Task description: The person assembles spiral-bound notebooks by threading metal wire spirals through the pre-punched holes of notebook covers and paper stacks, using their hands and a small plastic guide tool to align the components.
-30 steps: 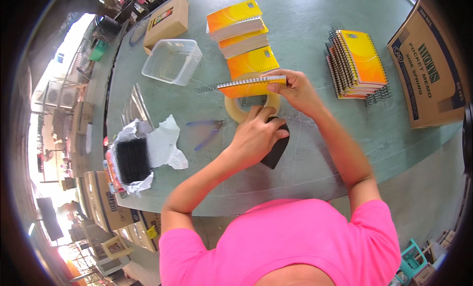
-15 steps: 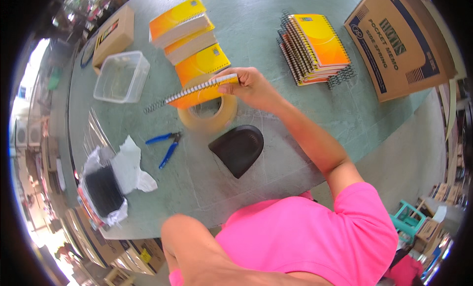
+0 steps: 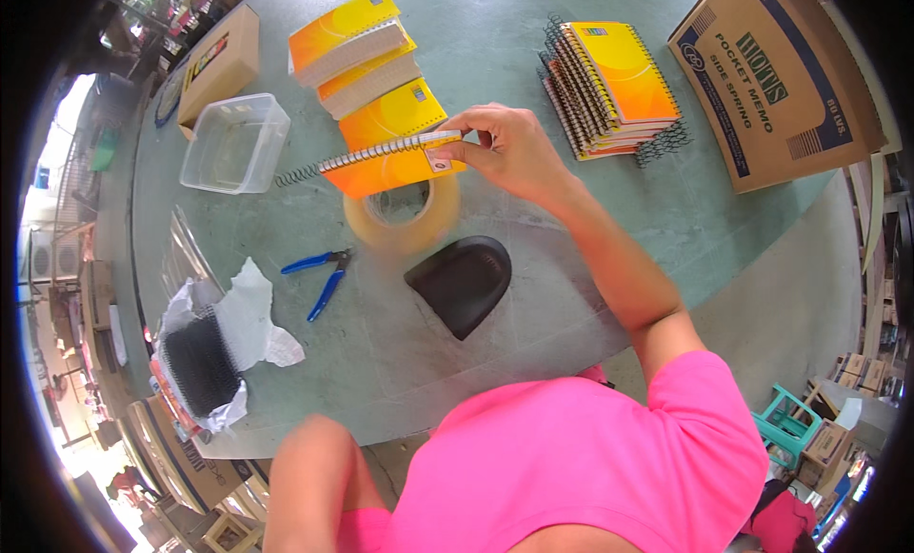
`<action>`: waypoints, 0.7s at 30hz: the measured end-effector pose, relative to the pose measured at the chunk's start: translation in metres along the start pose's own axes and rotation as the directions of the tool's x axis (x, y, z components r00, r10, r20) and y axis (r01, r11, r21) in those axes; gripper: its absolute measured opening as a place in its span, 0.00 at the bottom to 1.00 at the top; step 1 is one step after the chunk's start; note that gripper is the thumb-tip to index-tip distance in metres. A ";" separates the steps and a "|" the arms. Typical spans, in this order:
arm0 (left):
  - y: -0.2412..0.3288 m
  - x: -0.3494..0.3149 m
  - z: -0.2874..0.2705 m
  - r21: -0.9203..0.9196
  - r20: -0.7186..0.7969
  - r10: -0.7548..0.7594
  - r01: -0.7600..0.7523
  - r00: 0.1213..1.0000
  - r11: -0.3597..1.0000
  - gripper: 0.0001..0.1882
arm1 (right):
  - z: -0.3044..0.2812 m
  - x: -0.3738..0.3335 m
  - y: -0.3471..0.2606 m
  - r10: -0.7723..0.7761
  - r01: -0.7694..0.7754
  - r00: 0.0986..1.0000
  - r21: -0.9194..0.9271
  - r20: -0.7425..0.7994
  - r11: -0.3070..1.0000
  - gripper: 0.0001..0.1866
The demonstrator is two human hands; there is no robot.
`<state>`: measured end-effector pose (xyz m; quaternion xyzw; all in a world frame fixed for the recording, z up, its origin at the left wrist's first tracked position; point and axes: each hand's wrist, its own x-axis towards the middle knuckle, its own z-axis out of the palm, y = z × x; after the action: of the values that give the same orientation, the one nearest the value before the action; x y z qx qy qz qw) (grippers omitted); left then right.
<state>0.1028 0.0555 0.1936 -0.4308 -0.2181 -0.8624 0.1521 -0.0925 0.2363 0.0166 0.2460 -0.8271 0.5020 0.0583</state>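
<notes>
My right hand pinches a yellow-orange spiral notebook by its right end, thumb on the cover. Its wire coil runs along the upper edge and sticks out past the left end. The notebook is held over a wide roll of clear tape. Just behind it lie stacks of yellow-orange notepads with punched edges and no coils. A dark rounded, pouch-like piece lies in front of the tape roll. My left hand is out of sight; only the bent left arm shows at the lower edge.
Blue-handled cutters and a clear plastic tub are on the left. Black wire coils sit in torn white paper near the table edge. A pile of coiled notebooks and a large carton stand at the right.
My right hand has turned the notebook so more of its cover shows, and moved slightly right. My left elbow has shifted left and down.
</notes>
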 end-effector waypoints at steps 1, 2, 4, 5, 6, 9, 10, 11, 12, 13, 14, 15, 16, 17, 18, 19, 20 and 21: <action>-0.002 -0.003 0.000 0.007 -0.015 -0.028 0.028 1.000 1.000 0.09 | 0.002 0.001 -0.003 0.040 -0.040 0.999 0.021 0.025 0.999 0.10; -0.004 -0.005 -0.001 0.018 -0.029 -0.052 0.053 0.998 0.998 0.09 | 0.003 0.000 -0.005 0.080 -0.082 0.996 0.040 0.048 0.996 0.10; -0.013 -0.007 -0.004 0.029 -0.029 -0.111 0.112 0.993 0.993 0.10 | 0.000 -0.002 -0.011 0.274 -0.306 0.946 0.203 0.172 0.930 0.11; -0.017 -0.010 -0.002 0.037 -0.034 -0.138 0.139 0.990 0.990 0.11 | -0.001 -0.004 -0.014 0.356 -0.415 0.903 0.272 0.240 0.868 0.11; -0.021 -0.011 -0.004 0.039 -0.039 -0.166 0.167 0.985 0.985 0.11 | -0.002 -0.004 -0.013 0.319 -0.392 0.914 0.342 0.251 0.854 0.12; -0.032 -0.016 -0.011 0.046 -0.032 -0.244 0.245 0.969 0.968 0.13 | 0.009 -0.008 0.005 0.207 -0.287 0.955 0.482 0.213 0.828 0.14; -0.026 -0.016 -0.012 0.064 -0.040 -0.247 0.249 0.968 0.966 0.13 | 0.008 -0.010 0.003 0.208 -0.288 0.955 0.493 0.212 0.821 0.14; -0.024 -0.018 -0.018 0.061 -0.022 -0.250 0.251 0.968 0.966 0.14 | 0.007 -0.011 0.000 0.208 -0.291 0.954 0.503 0.214 0.814 0.13; -0.025 -0.018 -0.022 0.070 0.018 -0.281 0.279 0.960 0.958 0.15 | 0.012 -0.006 -0.004 0.184 -0.274 0.959 0.548 0.215 0.790 0.13; -0.024 -0.017 -0.025 0.099 0.068 -0.317 0.310 0.946 0.946 0.15 | 0.015 -0.004 -0.009 0.201 -0.306 0.949 0.552 0.244 0.776 0.12; -0.025 -0.015 -0.028 0.136 0.121 -0.364 0.347 0.924 0.928 0.16 | 0.008 -0.007 -0.010 0.217 -0.341 0.936 0.553 0.278 0.761 0.12; -0.025 -0.015 -0.033 0.171 0.180 -0.416 0.388 0.891 0.906 0.16 | 0.001 -0.008 -0.008 0.238 -0.372 0.923 0.540 0.303 0.755 0.11; -0.023 -0.016 -0.039 0.216 0.232 -0.465 0.421 0.855 0.881 0.17 | 0.000 -0.008 -0.008 0.241 -0.378 0.922 0.562 0.305 0.736 0.11; -0.021 -0.015 -0.049 0.357 0.263 -0.537 0.436 0.801 0.826 0.18 | 0.002 -0.008 -0.007 0.243 -0.385 0.920 0.583 0.309 0.716 0.10; -0.014 -0.016 -0.048 0.564 0.254 -0.610 0.398 0.751 0.724 0.18 | 0.010 -0.004 -0.018 0.208 -0.380 0.919 0.610 0.336 0.695 0.10; -0.016 -0.019 -0.057 0.758 0.206 -0.663 0.311 0.720 0.573 0.19 | 0.016 -0.001 -0.021 0.195 -0.376 0.920 0.629 0.339 0.680 0.10; -0.040 -0.024 -0.092 0.919 0.142 -0.654 0.146 0.743 0.366 0.20 | 0.014 -0.004 -0.003 0.252 -0.396 0.917 0.631 0.309 0.667 0.11; -0.060 -0.026 -0.112 0.998 0.061 -0.588 -0.045 0.806 0.043 0.20 | 0.014 -0.005 -0.005 0.258 -0.402 0.915 0.648 0.309 0.647 0.11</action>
<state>0.0157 0.0522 0.0981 -0.3553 -0.8421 -0.3707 0.1649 -0.0837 0.2238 0.0117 0.1406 -0.6072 0.7532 -0.2105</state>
